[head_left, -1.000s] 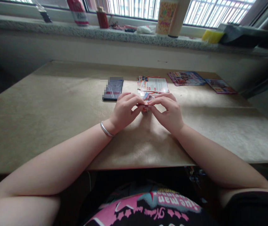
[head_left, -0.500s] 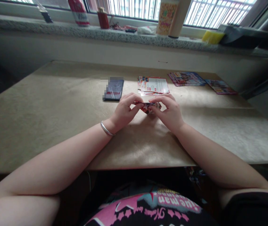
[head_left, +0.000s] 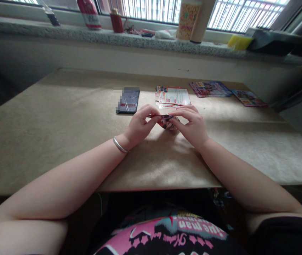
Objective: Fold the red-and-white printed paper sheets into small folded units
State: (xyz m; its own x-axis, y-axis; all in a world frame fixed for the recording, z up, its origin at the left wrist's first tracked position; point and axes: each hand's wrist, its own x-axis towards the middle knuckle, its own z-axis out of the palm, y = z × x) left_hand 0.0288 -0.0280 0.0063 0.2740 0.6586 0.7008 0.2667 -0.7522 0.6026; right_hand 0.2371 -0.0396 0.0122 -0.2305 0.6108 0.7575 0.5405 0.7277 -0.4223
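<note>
Between my two hands, just above the table, is a small red and dark printed card packet (head_left: 164,123), crinkled and tilted. My left hand (head_left: 141,123) is closed, pinching its left end between thumb and fingers; a silver bangle is on that wrist. My right hand (head_left: 194,124) pinches the upper right part, its thumb on the near side. The fingers cover much of the packet, and I cannot tell whether it is torn. Just beyond the hands lies a loose stack of cards (head_left: 177,96), a white printed one on top.
A phone (head_left: 129,101) lies beyond my left hand. Further right are a fanned pile of colourful card packets (head_left: 211,89) and another small pile (head_left: 249,98). Bottles, a paper cup (head_left: 187,19) and a yellow item (head_left: 239,42) stand on the windowsill (head_left: 140,39) behind the table (head_left: 47,134).
My right hand has shifted slightly and its fingers have moved along the packet's upper edge. The packet's right part looks more bent. My left hand has hardly moved.
</note>
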